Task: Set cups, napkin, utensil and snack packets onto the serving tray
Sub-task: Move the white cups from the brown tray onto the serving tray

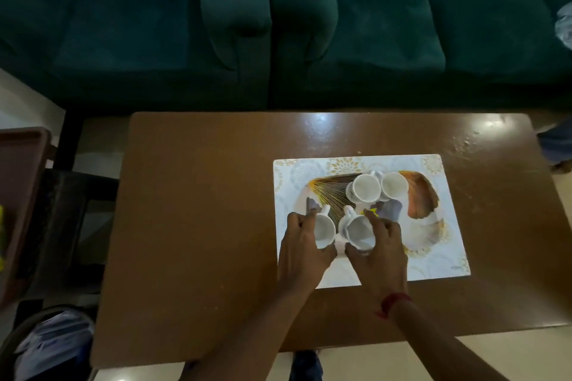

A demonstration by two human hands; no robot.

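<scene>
Left hand (305, 246) fingers are curling round the left cup (325, 230), right hand (383, 246) fingers round the right cup (359, 232), on the tray (439, 257)'s near half. I am judging the cups done, other items outstanding.

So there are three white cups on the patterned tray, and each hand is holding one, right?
No: the head view shows four white cups on the patterned tray, not three. The left hand holds the near-left cup, the right hand the near-right cup.
</scene>
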